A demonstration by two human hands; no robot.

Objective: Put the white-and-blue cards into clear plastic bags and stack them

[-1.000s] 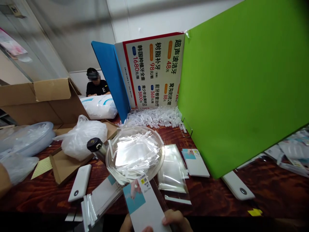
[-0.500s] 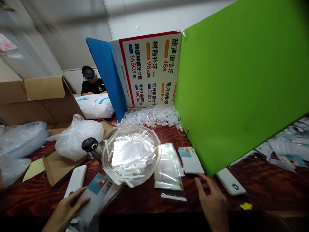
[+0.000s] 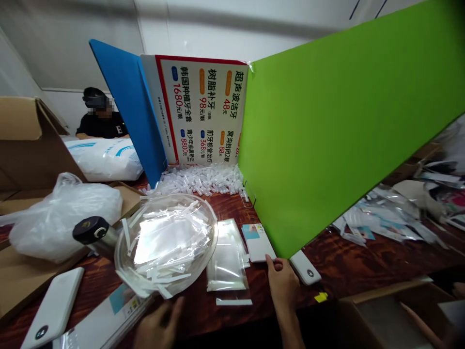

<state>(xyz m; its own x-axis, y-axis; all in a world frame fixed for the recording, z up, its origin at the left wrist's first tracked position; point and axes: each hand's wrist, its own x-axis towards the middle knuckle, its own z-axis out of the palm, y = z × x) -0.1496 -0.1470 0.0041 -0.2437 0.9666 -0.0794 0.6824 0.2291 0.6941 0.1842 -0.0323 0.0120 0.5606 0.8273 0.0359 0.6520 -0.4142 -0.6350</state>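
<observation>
Right grip [image 3: 284,282], stretched forward, sits curled against the card stack [image 3: 258,248], hold unclear; left grip [image 3: 159,324] hovers empty, loosely spread.

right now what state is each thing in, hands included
Printed card stack, lying flat
Right hand, at that stack's near edge
Left hand, blurred, seemingly open and empty
Clear plastic sleeves, stacked flat
Round tub, open-topped, filled
Dark-lidded flask, lid on
Small plastic tubes, loosely heaped
Green panel, standing on edge
</observation>
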